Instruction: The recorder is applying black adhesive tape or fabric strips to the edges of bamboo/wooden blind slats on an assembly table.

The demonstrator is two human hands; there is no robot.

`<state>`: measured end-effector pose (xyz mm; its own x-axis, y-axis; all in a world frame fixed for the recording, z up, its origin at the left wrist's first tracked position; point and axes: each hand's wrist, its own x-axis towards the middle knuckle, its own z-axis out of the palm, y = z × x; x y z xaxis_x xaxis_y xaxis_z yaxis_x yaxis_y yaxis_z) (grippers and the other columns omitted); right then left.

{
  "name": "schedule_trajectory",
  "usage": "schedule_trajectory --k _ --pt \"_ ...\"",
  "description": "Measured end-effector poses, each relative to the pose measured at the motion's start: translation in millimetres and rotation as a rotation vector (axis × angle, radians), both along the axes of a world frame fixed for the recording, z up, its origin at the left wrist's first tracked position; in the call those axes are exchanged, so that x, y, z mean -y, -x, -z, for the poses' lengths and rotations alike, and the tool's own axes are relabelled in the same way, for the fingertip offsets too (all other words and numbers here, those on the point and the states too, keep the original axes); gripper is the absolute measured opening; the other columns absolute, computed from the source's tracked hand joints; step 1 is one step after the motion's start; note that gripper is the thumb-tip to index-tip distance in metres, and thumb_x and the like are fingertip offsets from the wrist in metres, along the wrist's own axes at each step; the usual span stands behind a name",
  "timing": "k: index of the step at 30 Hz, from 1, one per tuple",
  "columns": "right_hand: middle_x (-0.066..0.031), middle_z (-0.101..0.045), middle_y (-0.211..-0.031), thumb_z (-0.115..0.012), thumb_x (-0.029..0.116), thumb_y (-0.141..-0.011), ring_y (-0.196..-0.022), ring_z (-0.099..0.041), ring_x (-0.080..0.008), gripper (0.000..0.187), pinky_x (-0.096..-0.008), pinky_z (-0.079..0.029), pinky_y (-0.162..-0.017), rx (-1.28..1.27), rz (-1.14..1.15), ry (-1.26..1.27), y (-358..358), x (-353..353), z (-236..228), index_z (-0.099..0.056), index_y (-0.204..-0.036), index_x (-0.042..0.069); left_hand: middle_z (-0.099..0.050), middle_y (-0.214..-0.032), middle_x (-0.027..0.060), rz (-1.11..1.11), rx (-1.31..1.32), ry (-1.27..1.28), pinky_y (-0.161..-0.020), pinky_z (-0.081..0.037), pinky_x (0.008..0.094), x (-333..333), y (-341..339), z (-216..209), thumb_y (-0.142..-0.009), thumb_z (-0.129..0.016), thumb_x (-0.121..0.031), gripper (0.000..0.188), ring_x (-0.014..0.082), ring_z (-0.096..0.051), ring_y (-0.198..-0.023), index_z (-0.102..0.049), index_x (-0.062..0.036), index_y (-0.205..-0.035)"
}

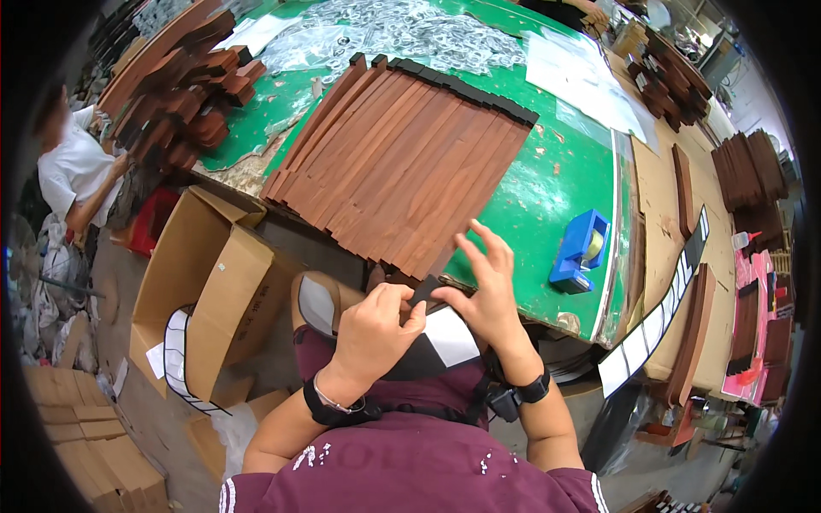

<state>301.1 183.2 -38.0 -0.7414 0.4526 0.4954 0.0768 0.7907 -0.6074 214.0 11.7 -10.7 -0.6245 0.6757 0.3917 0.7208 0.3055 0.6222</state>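
My left hand is closed, thumb and fingertips pinching a small black pad at the near end of the wooden slats. My right hand has its fingers spread over the table's near edge, its thumb tip touching or just beside the pad. A row of reddish-brown wooden slats lies side by side in front of me, their far ends covered in black. Across my lap rests a black sheet with a white backing, partly hidden by my hands.
A blue tape dispenser stands on the green table. Clear plastic bags of metal parts lie at the back. An open cardboard box stands to my left, and a white-and-black strip hangs at right. A person in white is at far left.
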Motion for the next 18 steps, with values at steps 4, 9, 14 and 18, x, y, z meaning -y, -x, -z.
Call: schedule_trajectory --k 4,9,14,18 --pt "-0.0121 -0.049 -0.146 -0.090 0.021 -0.062 -0.137 -0.042 -0.0388 0.070 -0.0507 -0.035 -0.109 0.008 -0.038 -0.119 7.3 -7.5 21.7 -0.060 -0.123 0.007 -0.068 -0.078 0.0094 0.008 0.070 0.018 -0.060 -0.054 0.0340 -8.1 1.2 -6.2 -0.082 -0.078 -0.011 0.018 0.0236 -0.069 -0.068 -0.064 -0.0022 -0.090" --pt "-0.0088 -0.056 -0.139 -0.069 0.006 -0.081 -0.136 -0.047 -0.0341 0.031 -0.0486 -0.038 -0.108 -0.059 -0.063 -0.242 4.3 -21.9 46.9 -0.061 -0.111 0.009 -0.065 -0.070 0.0081 0.028 0.058 0.096 -0.056 -0.052 0.0349 -25.3 -1.8 -11.3 -0.082 -0.079 -0.018 0.022 0.0241 -0.067 -0.064 -0.063 -0.0028 -0.087" --pt "-0.0097 -0.058 -0.137 -0.060 0.000 -0.085 -0.134 -0.050 -0.0339 0.028 -0.0458 -0.041 -0.107 -0.133 -0.138 -0.138 -0.2 -25.6 50.5 -0.060 -0.111 0.008 -0.064 -0.066 0.0075 0.030 -0.003 0.203 -0.055 -0.051 0.0362 -34.3 -2.4 -9.6 -0.082 -0.079 -0.020 0.023 0.0248 -0.066 -0.062 -0.062 -0.0037 -0.085" --pt "-0.0095 -0.059 -0.137 -0.059 0.003 -0.086 -0.134 -0.051 -0.0331 0.026 -0.0449 -0.041 -0.108 -0.182 -0.134 -0.113 5.6 -24.4 59.1 -0.060 -0.111 0.008 -0.065 -0.065 0.0079 -0.020 0.005 0.206 -0.055 -0.050 0.0363 -38.3 -2.0 -10.8 -0.082 -0.078 -0.020 0.023 0.0250 -0.066 -0.060 -0.062 -0.0034 -0.084"
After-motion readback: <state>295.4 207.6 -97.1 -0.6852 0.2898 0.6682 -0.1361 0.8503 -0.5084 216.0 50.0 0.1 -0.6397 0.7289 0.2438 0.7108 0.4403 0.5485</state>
